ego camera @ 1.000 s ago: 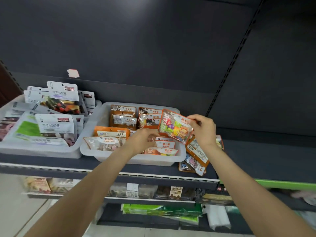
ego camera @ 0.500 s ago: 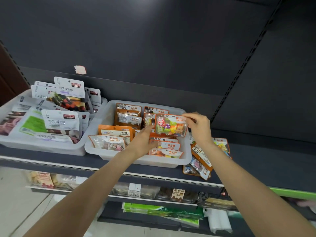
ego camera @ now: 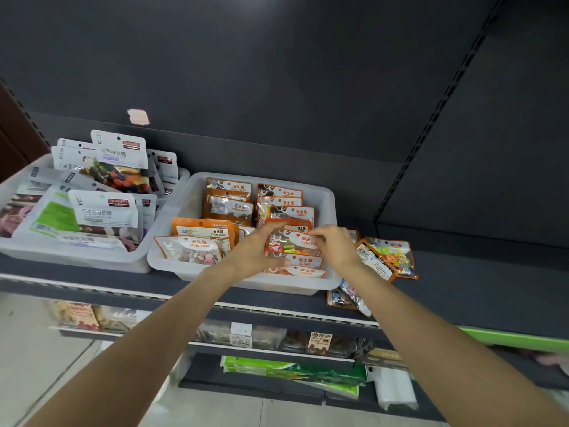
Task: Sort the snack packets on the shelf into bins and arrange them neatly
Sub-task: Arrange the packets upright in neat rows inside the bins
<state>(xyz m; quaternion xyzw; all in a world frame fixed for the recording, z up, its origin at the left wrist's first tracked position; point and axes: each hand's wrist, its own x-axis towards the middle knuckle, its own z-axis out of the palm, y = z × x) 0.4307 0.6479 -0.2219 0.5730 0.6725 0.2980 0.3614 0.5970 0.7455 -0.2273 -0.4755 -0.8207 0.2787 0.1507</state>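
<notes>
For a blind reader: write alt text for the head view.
Both hands, left hand and right hand, hold an orange sugar packet over the right-hand bin of orange packets on a dark shelf. A second bin of white packets sits to its left; loose packets lie right of it.

Both hands (ego camera: 255, 251) (ego camera: 335, 246) forward, fingers (ego camera: 314, 234) curled
</notes>
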